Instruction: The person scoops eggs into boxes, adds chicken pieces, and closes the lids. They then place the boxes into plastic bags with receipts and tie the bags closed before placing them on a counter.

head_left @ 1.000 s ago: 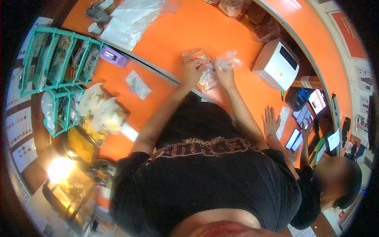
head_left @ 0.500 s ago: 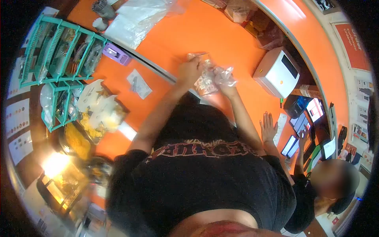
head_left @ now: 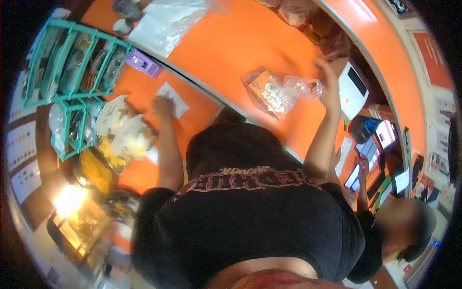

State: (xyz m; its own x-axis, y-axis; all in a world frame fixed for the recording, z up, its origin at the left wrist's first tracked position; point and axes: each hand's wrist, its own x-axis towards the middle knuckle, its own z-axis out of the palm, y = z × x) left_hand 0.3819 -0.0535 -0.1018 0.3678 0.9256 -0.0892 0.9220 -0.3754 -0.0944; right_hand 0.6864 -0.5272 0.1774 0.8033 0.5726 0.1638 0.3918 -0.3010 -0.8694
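Note:
A clear plastic bag (head_left: 294, 86) lies on the orange counter, with an orange printed pack (head_left: 264, 91) inside it. My right hand (head_left: 328, 84) is beside the bag's loose handle end, its fingers stretched out and slightly smeared; no firm grip on the plastic shows. Over on the left, my left hand (head_left: 163, 107) rests on a white paper slip (head_left: 180, 104) and covers part of it. Motion blur hides how its fingers are set.
A purple stapler-like device (head_left: 143, 63) stands near a green rack (head_left: 72, 62) of packets. A white printer-like box (head_left: 353, 89) stands right of my right hand. Clear plastic sheets (head_left: 166, 24) lie at the back. A co-worker's hand (head_left: 363, 166) is near phones on the right.
Both hands have come off the pack. My left hand has moved left onto the slip, my right hand right towards the white box. The bagged pack now lies farther right.

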